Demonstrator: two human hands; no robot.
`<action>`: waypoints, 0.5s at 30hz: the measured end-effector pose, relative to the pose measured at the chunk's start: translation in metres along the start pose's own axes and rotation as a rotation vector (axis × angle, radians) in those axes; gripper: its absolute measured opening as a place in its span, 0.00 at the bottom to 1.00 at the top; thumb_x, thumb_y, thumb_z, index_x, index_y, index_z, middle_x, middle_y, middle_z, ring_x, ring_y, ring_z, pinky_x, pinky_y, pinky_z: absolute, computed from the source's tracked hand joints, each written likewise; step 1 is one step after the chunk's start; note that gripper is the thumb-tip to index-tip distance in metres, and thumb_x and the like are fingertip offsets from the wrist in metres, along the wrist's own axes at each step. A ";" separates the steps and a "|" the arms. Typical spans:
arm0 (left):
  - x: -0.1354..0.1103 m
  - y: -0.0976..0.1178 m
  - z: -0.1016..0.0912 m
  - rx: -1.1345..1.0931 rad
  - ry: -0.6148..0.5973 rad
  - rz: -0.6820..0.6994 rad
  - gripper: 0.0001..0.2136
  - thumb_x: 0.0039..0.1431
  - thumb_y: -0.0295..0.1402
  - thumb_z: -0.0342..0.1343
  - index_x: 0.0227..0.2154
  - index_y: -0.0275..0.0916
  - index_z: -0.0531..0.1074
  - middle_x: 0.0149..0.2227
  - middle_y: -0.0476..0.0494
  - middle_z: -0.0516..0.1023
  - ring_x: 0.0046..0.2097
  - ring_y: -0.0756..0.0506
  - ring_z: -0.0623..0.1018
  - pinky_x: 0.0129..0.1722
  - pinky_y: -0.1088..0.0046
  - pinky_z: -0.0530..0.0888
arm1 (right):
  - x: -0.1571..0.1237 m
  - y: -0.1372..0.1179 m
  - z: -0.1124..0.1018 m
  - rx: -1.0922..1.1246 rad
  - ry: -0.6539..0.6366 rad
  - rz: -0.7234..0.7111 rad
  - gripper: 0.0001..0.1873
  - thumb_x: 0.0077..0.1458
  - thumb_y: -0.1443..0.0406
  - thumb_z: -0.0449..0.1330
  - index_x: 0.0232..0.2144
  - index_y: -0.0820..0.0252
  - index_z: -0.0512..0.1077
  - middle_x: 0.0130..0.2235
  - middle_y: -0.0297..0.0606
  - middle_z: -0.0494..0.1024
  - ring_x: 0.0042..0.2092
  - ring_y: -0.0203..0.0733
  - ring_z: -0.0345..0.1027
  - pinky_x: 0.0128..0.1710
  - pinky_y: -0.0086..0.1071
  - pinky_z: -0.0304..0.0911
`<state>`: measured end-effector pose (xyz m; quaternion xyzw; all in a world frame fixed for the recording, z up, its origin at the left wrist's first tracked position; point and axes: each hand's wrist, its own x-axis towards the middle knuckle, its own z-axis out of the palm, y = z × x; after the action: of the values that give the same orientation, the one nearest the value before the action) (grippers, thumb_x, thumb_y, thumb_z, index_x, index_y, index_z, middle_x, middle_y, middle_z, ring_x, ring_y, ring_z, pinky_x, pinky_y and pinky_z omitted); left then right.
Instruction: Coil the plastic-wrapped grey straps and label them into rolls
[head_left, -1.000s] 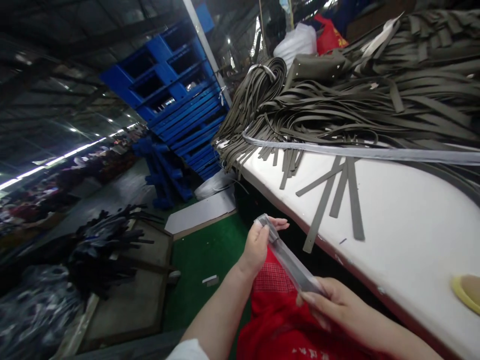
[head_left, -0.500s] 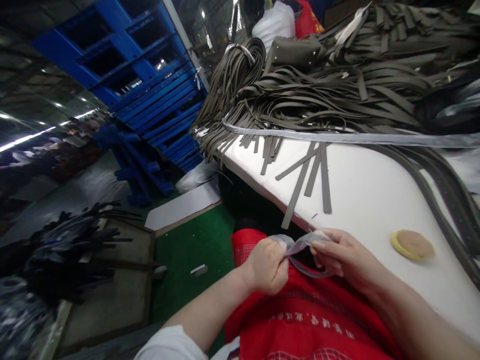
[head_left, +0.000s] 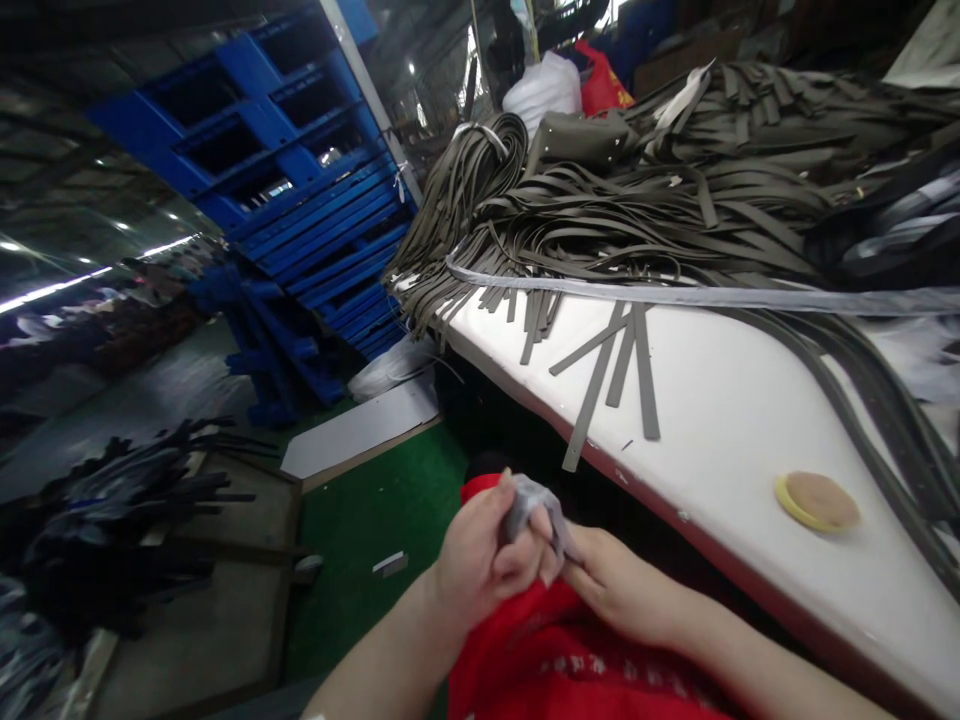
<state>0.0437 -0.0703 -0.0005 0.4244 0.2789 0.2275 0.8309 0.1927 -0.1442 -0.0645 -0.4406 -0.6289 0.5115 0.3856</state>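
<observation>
Low in the head view, in front of the red apron, my left hand is closed around a bunched grey fabric strip. My right hand touches it from the other side, its fingers closed on the strip's right part. The two hands are close together, and the strip is crumpled between them. Fingertips of the right hand are partly hidden. Both hands are off the edge of the white table, on its near side.
Olive-grey straps heap over the table's far side, some ends hanging past its edge. A long pale strip crosses them. A yellow-rimmed round disc lies at right. Blue pallets stand behind; dark strips lie at left.
My hands have come closer together and shifted slightly left and down. The grey strip, a twisted loop before, is now bunched in my left hand. The view has tilted a little.
</observation>
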 end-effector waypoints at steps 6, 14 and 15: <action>0.022 0.006 -0.035 0.943 0.520 0.992 0.17 0.69 0.41 0.45 0.49 0.35 0.69 0.31 0.44 0.75 0.35 0.45 0.76 0.47 0.64 0.71 | -0.005 -0.025 -0.003 0.362 -0.396 -0.028 0.19 0.63 0.54 0.54 0.36 0.63 0.75 0.29 0.33 0.69 0.31 0.31 0.62 0.34 0.24 0.61; 0.010 -0.010 -0.033 1.173 -0.040 0.192 0.27 0.68 0.49 0.39 0.22 0.37 0.70 0.18 0.45 0.66 0.21 0.49 0.66 0.23 0.73 0.62 | -0.014 -0.024 -0.075 -0.111 0.445 0.161 0.16 0.56 0.54 0.58 0.38 0.60 0.73 0.35 0.43 0.77 0.36 0.44 0.71 0.38 0.35 0.69; 0.008 -0.009 -0.027 1.004 -0.063 0.008 0.29 0.68 0.51 0.38 0.22 0.36 0.70 0.16 0.47 0.64 0.18 0.51 0.63 0.20 0.74 0.59 | -0.014 -0.023 -0.074 -0.263 0.496 0.110 0.16 0.52 0.60 0.60 0.44 0.58 0.72 0.45 0.45 0.76 0.46 0.47 0.70 0.48 0.40 0.67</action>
<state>0.0331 -0.0543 -0.0237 0.7793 0.3272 0.0555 0.5316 0.2623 -0.1370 -0.0289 -0.6318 -0.5517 0.3223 0.4388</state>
